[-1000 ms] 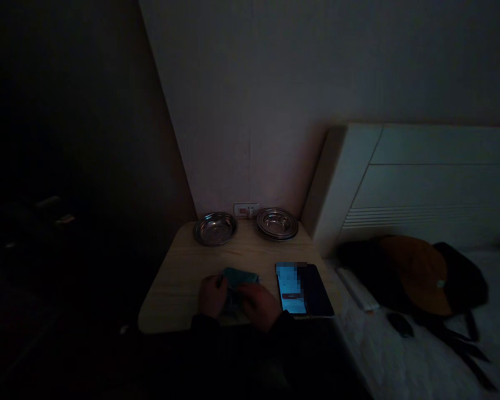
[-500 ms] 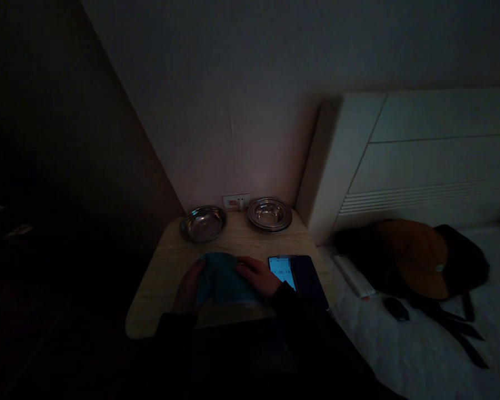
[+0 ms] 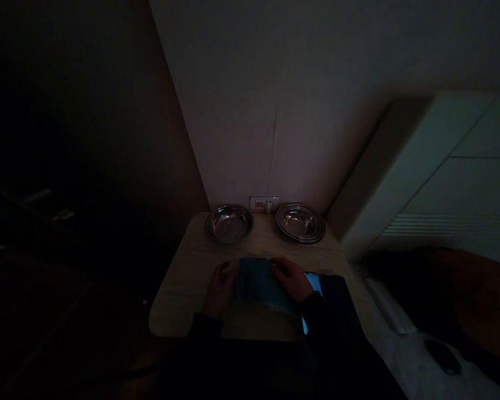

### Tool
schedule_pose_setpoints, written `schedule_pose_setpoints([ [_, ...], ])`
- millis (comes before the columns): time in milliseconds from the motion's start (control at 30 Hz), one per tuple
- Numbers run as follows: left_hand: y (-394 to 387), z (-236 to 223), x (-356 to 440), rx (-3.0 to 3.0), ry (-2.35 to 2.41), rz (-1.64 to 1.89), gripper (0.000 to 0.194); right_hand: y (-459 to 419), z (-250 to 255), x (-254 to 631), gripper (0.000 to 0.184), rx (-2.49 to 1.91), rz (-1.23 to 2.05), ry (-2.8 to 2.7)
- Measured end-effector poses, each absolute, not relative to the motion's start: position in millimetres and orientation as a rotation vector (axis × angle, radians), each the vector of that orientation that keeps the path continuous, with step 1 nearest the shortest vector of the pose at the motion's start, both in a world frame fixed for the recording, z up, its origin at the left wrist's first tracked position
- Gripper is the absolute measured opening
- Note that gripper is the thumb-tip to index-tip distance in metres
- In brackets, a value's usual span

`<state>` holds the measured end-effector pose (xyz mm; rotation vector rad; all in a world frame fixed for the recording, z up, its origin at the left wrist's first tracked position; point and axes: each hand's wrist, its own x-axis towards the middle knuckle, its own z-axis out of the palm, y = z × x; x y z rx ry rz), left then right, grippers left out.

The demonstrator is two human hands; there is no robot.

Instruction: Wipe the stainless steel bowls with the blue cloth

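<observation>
Hiding cloth (image 3: pixel 254 280) edge: right hand (image 3: pixel 292 279)

The room is very dim, with near-black shadow covering most of what lies left of the table (image 3: pixel 173 294) and a faint greyish-pink light on the wall (image 3: pixel 241 144) behind it. The brightest patch is the blue phone screen (image 3: pixel 314 282) on the table's right side, while metal bowls (image 3: pixel 229 225) along its back catch dull glints. Fingers (image 3: pixel 282 266) and teal sheet (image 3: pixel 252 280) over the table look soft and murky.
</observation>
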<state>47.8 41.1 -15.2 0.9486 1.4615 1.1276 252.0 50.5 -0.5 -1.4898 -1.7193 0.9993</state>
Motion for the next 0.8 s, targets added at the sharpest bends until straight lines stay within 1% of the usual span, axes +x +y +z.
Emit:
schedule_pose_setpoints([
  [67, 39.5, -21.3, 45.5, 0.997, 1.477, 1.128, 0.056, 55.5, -4.8, 254.4, 0.032, -1.547, 0.932, -1.761],
  [133, 34.2, -25.8, 45.4, 1.096, 1.505, 1.141, 0.050, 56.5, -8.0, 253.9, 0.039, -1.603, 0.853, -1.787],
  [233, 24.8, -31.9, 47.7, 1.379, 1.606, 1.101, 0.041, 48.9, -11.9, 244.3, 0.051, -1.659, 0.582, -1.944],
  [300, 21.1, -36.9, 48.6, 1.542, 1.664, 1.043, 0.037, 39.4, -16.8, 231.8, 0.051, -1.659, 0.380, -2.121],
  [367, 20.1, -42.7, 47.7, 1.615, 1.702, 1.005, 0.034, 28.5, -25.3, 216.3, 0.049, -1.658, 0.271, -2.250],
  [567, 21.6, -55.8, 39.1, 1.705, 1.725, 1.021, 0.033, 6.5, -52.2, 182.6, 0.044, -1.750, 0.171, -2.253],
  [800, 21.7, -64.6, 36.1, 1.789, 1.740, 1.029, 0.031, 7.7, -55.1, 183.9, 0.043, -1.730, 0.145, -2.218],
])
